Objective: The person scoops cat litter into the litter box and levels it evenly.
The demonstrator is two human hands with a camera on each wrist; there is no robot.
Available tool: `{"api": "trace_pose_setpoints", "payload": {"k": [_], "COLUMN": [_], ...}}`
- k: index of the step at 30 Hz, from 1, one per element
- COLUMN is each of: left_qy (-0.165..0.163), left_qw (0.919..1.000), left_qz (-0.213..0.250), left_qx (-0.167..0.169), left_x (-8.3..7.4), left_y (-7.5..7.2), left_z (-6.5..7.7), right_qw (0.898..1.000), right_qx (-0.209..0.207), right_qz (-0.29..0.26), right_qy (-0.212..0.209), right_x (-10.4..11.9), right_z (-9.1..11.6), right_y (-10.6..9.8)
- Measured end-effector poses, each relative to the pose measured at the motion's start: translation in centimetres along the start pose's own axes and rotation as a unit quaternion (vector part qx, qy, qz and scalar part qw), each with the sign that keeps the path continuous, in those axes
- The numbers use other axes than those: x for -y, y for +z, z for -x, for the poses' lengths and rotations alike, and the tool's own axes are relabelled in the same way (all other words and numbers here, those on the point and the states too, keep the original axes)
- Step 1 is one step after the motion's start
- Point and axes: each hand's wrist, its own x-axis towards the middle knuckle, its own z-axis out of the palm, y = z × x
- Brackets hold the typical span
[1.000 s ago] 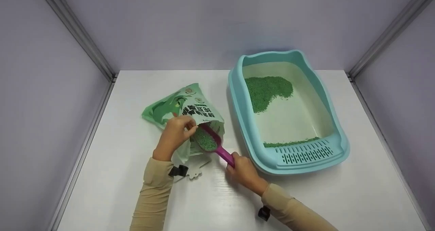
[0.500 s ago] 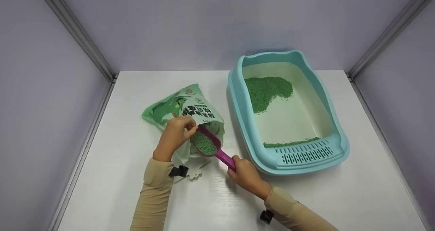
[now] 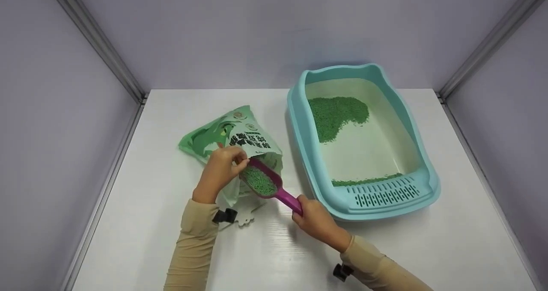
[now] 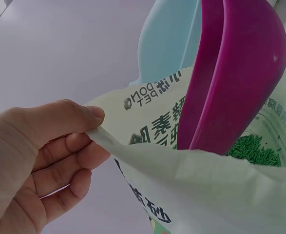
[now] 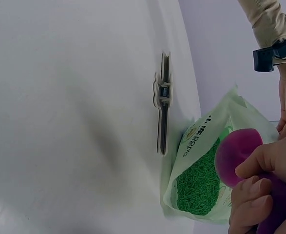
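Observation:
A green and white bag of cat litter (image 3: 252,130) lies on the table with its mouth facing right and toward me. My left hand (image 3: 220,167) pinches the edge of that mouth between thumb and index finger, seen closely in the left wrist view (image 4: 55,156). By its handle, my right hand (image 3: 317,222) grips a magenta litter scoop (image 3: 290,201). Green pellets (image 3: 261,182) fill the scoop's bowl, whose tip is still inside the bag's mouth. More green pellets (image 5: 199,187) show within the bag in the right wrist view.
To the right stands a turquoise litter box (image 3: 302,128) with a slotted front ledge. Green pellets (image 3: 338,111) lie in its far left part and along the front. A pale bag clip (image 5: 163,105) rests on the table beside the bag. Walls enclose the back and sides.
My right hand has drawn the loaded scoop slightly toward me and to the right, partly out of the bag. My left hand and the bag have hardly moved.

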Motion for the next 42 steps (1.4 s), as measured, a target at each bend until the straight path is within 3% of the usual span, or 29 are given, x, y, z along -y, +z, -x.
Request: {"api": "trace_pose_setpoints", "payload": {"k": [21,42], "left_qy": [0.006,0.0], "left_qw": [0.9999,1.0], "left_qz": [0.009,0.001], "left_qx": [-0.004,0.001], "left_x": [0.1,0.2], "left_y": [0.0,0.0], "left_z": [-0.1,0.1], "right_qw": [0.999,0.999], "right_qx": [0.027,0.048], "right_qz": [0.019,-0.002], "right_qy": [0.005,0.017], "right_x": [0.1,0.3], "right_z": [1.1,1.6], "right_y": [-3.4,-6.9]}}
